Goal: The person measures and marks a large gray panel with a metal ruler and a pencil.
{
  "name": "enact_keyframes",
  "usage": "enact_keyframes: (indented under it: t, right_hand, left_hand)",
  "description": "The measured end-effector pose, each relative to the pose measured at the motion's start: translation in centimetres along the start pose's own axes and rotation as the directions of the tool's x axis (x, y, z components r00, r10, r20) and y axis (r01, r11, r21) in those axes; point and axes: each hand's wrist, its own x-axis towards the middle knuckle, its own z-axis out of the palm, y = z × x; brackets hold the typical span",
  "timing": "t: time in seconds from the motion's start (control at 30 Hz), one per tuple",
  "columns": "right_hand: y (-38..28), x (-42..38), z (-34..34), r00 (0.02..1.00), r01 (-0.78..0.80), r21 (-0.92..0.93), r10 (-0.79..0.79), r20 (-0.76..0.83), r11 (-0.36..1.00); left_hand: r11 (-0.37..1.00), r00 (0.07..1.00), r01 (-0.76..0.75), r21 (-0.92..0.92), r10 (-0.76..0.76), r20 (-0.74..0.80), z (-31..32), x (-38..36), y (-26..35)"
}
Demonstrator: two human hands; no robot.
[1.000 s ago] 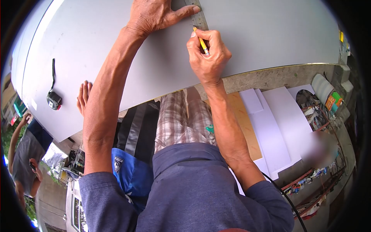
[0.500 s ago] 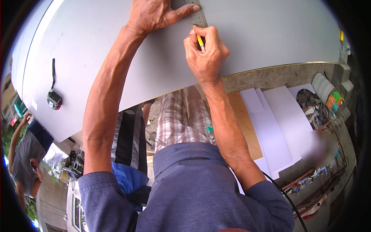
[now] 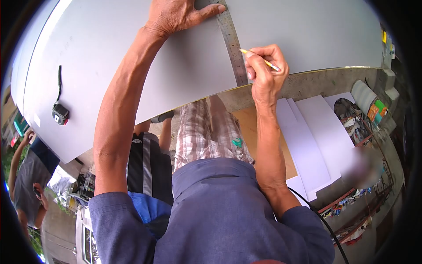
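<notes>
A large grey sheet (image 3: 303,39) lies in front of me with a metal ruler (image 3: 234,48) on it, running to the sheet's near edge. My left hand (image 3: 176,16) lies on the sheet, its thumb stretched out to the right onto the ruler; its other fingers are mostly cut off by the frame's top. In my right hand (image 3: 267,72) is a yellow pencil (image 3: 244,51), pinched between thumb and fingers, its tip at the ruler's right edge. A black tape measure (image 3: 60,114) with a wrist strap rests on the left part of the sheet.
White panels (image 3: 314,132) and a brown board (image 3: 281,145) lie below the sheet at right. Cluttered shelves (image 3: 351,207) stand beyond them. A person in striped shorts (image 3: 147,167) is close at my left; another person (image 3: 33,180) holding a phone stands at far left.
My right hand with the pencil has moved right and nearer, away from the ruler's upper part, uncovering more of the ruler. My left hand stays in place.
</notes>
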Motion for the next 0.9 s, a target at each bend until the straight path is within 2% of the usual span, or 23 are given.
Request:
enact_keyframes:
  t: [0.07, 0.13, 0.17, 0.2, 0.3, 0.33, 0.43, 0.47, 0.5, 0.53, 0.57, 0.6, 0.67, 0.7, 0.73, 0.83, 0.9]
  right_hand:
    - [-0.7, -1.3, -0.9, 0.994, 0.044, -0.009, -0.044, -0.097, 0.999]
    - [0.9, -2.4, -2.1, 0.957, 0.232, -0.302, -0.272, -0.099, 0.925]
    - [1.6, -2.9, -2.7, 0.921, 0.314, -0.438, -0.382, -0.073, 0.842]
    - [2.1, -3.2, -3.4, 0.855, 0.433, -0.632, -0.516, 0.062, 0.643]
    - [2.2, -4.4, -2.4, 0.849, 0.441, -0.692, -0.516, 0.115, 0.572]
    - [2.3, -4.4, -2.2, 0.814, 0.481, -0.718, -0.560, 0.153, 0.504]
    - [2.1, -4.7, -1.6, 0.798, 0.487, -0.746, -0.578, 0.169, 0.455]
    - [2.3, -4.7, -1.4, 0.776, 0.513, -0.737, -0.605, 0.178, 0.441]
    - [2.1, -4.6, -1.3, 0.786, 0.496, -0.753, -0.592, 0.179, 0.431]
    - [2.0, -4.8, -1.1, 0.794, 0.493, -0.756, -0.578, 0.189, 0.431]
    - [2.2, -4.7, -1.0, 0.797, 0.486, -0.764, -0.573, 0.189, 0.425]
    - [2.6, -4.5, -0.9, 0.784, 0.496, -0.772, -0.587, 0.202, 0.398]
    - [2.8, -4.2, -0.8, 0.774, 0.522, -0.753, -0.594, 0.220, 0.402]
    - [3.0, -3.9, -0.9, 0.764, 0.528, -0.754, -0.605, 0.223, 0.390]
    - [3.1, -3.7, -1.2, 0.770, 0.527, -0.757, -0.594, 0.232, 0.387]
    - [3.6, -3.0, -1.4, 0.805, 0.499, -0.759, -0.549, 0.226, 0.418]
    - [4.4, -2.5, -1.2, 0.824, 0.471, -0.763, -0.530, 0.200, 0.444]
  left_hand:
    - [1.000, 1.000, -0.004, -0.003, 0.004, -0.007, -0.3, 0.4, 0.0]
    - [1.000, 1.000, -0.002, -0.015, 0.002, -0.014, -0.3, 0.4, 0.1]
    - [1.000, 1.000, 0.000, -0.019, -0.001, -0.019, -0.3, 0.3, 0.1]
    - [1.000, 1.000, 0.004, -0.031, -0.005, -0.027, -0.3, 0.4, 0.2]
    - [0.999, 0.999, 0.007, -0.040, -0.009, -0.043, -0.3, 0.4, 0.2]
    - [0.999, 0.998, 0.003, -0.032, -0.005, -0.056, -0.2, 0.5, 0.2]
    - [0.994, 0.997, 0.021, -0.107, -0.029, -0.073, -0.3, 0.9, 0.6]
    - [0.992, 0.999, 0.043, -0.120, -0.046, -0.026, -0.4, 1.0, 0.6]
    - [0.998, 0.956, -0.013, 0.064, 0.031, -0.291, 0.5, 0.9, 0.9]
    - [0.998, 0.943, -0.027, 0.064, 0.047, -0.330, 0.7, 0.8, 0.3]
    - [0.997, 0.967, 0.022, 0.070, -0.003, -0.253, -0.2, 0.9, 0.7]
    - [0.999, 0.984, 0.041, 0.026, -0.035, -0.176, -0.8, 0.9, 0.9]
    - [0.987, 0.942, 0.115, -0.112, -0.144, -0.302, 0.3, -0.1, 1.8]
    - [0.935, 0.908, 0.124, -0.332, -0.242, -0.343, 0.1, -1.2, 2.7]
    - [0.860, 0.892, 0.173, -0.480, -0.343, -0.294, -1.8, -2.9, 4.3]
    - [0.661, 0.819, 0.292, -0.692, -0.546, -0.175, -4.1, -8.6, 8.4]
    - [0.613, 0.799, 0.360, -0.703, -0.592, -0.107, -4.0, -13.4, 10.6]
